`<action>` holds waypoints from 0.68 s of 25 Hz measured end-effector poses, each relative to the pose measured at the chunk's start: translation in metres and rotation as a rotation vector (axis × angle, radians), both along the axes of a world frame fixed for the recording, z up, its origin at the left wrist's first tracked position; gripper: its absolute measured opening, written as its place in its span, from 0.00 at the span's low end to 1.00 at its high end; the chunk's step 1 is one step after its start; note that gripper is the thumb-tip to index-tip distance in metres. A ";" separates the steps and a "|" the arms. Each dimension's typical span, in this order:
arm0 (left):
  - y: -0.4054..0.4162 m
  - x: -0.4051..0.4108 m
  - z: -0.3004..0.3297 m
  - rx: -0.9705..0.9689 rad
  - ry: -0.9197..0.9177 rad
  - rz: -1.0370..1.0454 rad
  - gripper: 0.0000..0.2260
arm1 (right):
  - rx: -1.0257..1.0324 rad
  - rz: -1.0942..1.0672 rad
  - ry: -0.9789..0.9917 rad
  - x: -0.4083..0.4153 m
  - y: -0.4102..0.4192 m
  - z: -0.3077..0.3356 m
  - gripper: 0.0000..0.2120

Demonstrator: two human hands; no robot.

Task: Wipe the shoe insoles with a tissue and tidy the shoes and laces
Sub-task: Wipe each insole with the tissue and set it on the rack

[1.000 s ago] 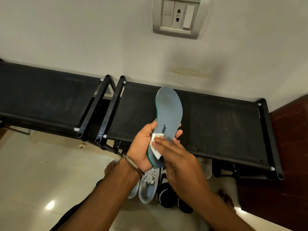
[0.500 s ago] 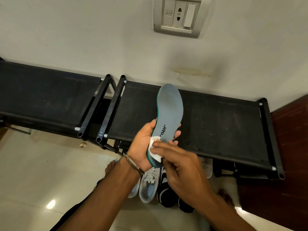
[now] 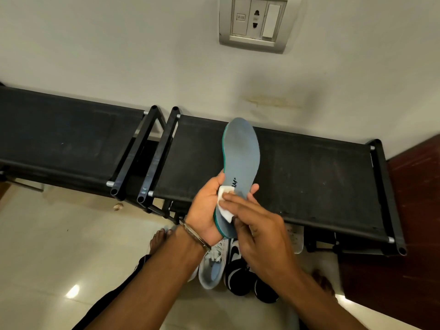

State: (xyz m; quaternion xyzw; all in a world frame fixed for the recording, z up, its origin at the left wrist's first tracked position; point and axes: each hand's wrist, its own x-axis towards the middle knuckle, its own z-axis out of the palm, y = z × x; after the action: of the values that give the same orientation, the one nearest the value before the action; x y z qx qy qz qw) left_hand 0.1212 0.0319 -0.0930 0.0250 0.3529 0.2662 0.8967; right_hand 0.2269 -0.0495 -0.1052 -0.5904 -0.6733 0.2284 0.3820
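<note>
Status: 1st insole (image 3: 241, 160) wipe in progress. Left hand (image 3: 207, 210) grips insole heel end, toe at 12 o'clock, held above bench (image 3: 309, 177). Right hand (image 3: 259, 234) fingers (image 3: 235, 198) straight, pressing tissue (image 3: 225, 207) onto insole. Remaining, by judgement: other insoles, shoes (image 3: 213, 265), laces. Clearance: bench front edge just behind; open floor (image 3: 71, 246) at 8 o'clock.

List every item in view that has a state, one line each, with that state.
insole: out of any shoe, held up over the rack
tissue: folded, pressed on the insole's heel end
left hand: grips the insole
right hand: fingers press the tissue
grey sneaker: on the floor, laced
black shoe rack: top shelf bare
</note>
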 end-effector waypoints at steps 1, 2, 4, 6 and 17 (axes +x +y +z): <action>0.004 -0.004 -0.002 -0.002 0.010 0.032 0.24 | 0.009 0.037 0.032 -0.004 -0.004 0.001 0.21; 0.007 -0.007 -0.002 0.003 0.018 0.052 0.24 | 0.013 0.066 0.056 -0.007 -0.006 0.001 0.22; 0.010 -0.013 -0.002 0.012 0.021 0.067 0.24 | 0.025 0.107 0.069 -0.009 -0.009 0.002 0.23; 0.011 -0.014 0.000 0.026 0.022 0.078 0.24 | 0.052 0.125 0.040 -0.007 -0.010 0.000 0.23; 0.014 -0.017 -0.003 0.053 -0.037 0.109 0.25 | 0.095 0.091 -0.067 0.001 -0.008 -0.006 0.23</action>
State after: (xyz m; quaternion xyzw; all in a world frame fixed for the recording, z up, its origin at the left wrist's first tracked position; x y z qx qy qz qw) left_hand 0.1042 0.0456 -0.0956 0.0245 0.3300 0.3241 0.8863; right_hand 0.2279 -0.0572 -0.1113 -0.5479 -0.7219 0.1934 0.3758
